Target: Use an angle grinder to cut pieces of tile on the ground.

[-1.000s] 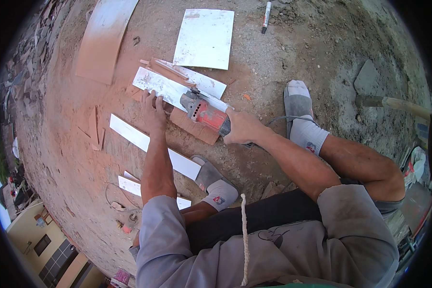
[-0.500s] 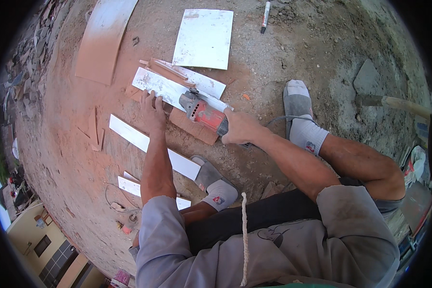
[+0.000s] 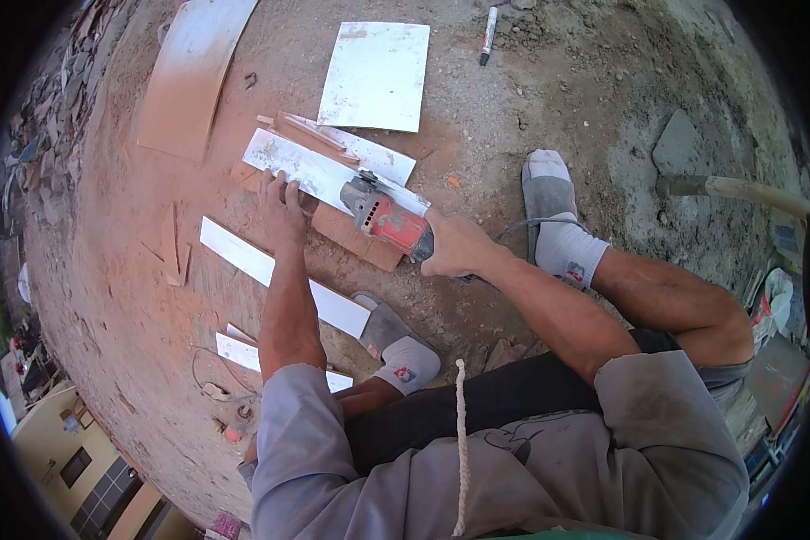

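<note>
R hand (image 3: pixel 454 245) fingers wrapped round the red grinder (image 3: pixel 389 219), disc at the tile strip (image 3: pixel 319 173); L hand (image 3: pixel 282 202) fingers spread flat, pinning that strip on a brick (image 3: pixel 358 236); looks mid-cut, strip not parted; cut strips (image 3: pixel 279 274) lie nearby; big tile (image 3: pixel 376 76) untouched.

A large square white tile (image 3: pixel 375 76) lies flat on the dusty reddish ground (image 3: pixel 549 90), with a long curved pale board (image 3: pixel 193 76) well to its left. A black-and-white marker pen (image 3: pixel 488 36) rests near the tile's upper right corner. Two long white tile strips (image 3: pixel 243 254) (image 3: pixel 238 353) lie lower left, beside thin reddish offcuts (image 3: pixel 171 238). At the right, a wooden-handled tool (image 3: pixel 738 191) rests by a grey stone slab (image 3: pixel 677 144).
</note>
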Action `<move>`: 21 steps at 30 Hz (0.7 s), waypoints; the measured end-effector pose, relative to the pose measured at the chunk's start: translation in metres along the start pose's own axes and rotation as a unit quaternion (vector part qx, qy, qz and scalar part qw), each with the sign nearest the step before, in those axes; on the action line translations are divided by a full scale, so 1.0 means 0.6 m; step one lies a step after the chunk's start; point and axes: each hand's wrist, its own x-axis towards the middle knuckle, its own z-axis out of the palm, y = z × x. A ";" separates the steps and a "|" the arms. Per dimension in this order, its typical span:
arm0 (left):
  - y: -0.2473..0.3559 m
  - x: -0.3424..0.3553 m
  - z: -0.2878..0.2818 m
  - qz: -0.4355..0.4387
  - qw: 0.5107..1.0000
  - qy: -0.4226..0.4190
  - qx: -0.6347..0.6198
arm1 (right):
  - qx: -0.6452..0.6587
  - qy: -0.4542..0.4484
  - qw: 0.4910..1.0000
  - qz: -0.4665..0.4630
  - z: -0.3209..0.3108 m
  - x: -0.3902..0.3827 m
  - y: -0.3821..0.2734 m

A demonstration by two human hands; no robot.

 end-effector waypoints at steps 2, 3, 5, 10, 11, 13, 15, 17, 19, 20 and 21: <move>0.000 0.000 0.000 -0.004 1.000 -0.002 -0.004 | 0.001 0.001 1.000 0.000 -0.001 -0.002 -0.001; -0.001 -0.001 0.001 -0.007 1.000 -0.003 0.000 | 0.001 0.001 1.000 0.000 -0.002 -0.001 -0.001; -0.004 -0.001 0.002 -0.011 1.000 -0.004 0.005 | 0.009 -0.015 1.000 -0.001 -0.006 0.002 -0.002; -0.010 -0.002 0.007 0.012 1.000 0.008 -0.004 | 0.008 -0.008 1.000 -0.004 -0.003 0.019 -0.004; -0.010 -0.001 0.007 0.011 1.000 0.007 -0.004 | 0.002 -0.007 1.000 -0.002 -0.005 0.018 -0.006; -0.010 -0.001 0.006 0.015 1.000 0.003 0.005 | 0.001 -0.010 1.000 0.000 -0.004 0.016 -0.006; -0.011 0.001 0.005 0.013 1.000 0.003 -0.004 | 0.000 -0.012 1.000 0.001 -0.003 0.014 -0.003; -0.010 0.001 0.004 0.012 1.000 0.004 -0.014 | 0.011 -0.002 1.000 -0.012 -0.002 0.011 0.001; -0.009 -0.001 0.004 0.012 1.000 -0.003 0.005 | 0.008 -0.005 1.000 -0.010 -0.004 0.008 0.000; -0.009 -0.001 0.003 0.012 1.000 -0.003 0.004 | 0.006 -0.009 1.000 -0.007 -0.006 0.006 -0.001; -0.010 -0.001 0.001 0.009 1.000 -0.002 0.000 | 0.006 -0.008 1.000 -0.006 -0.005 0.004 0.000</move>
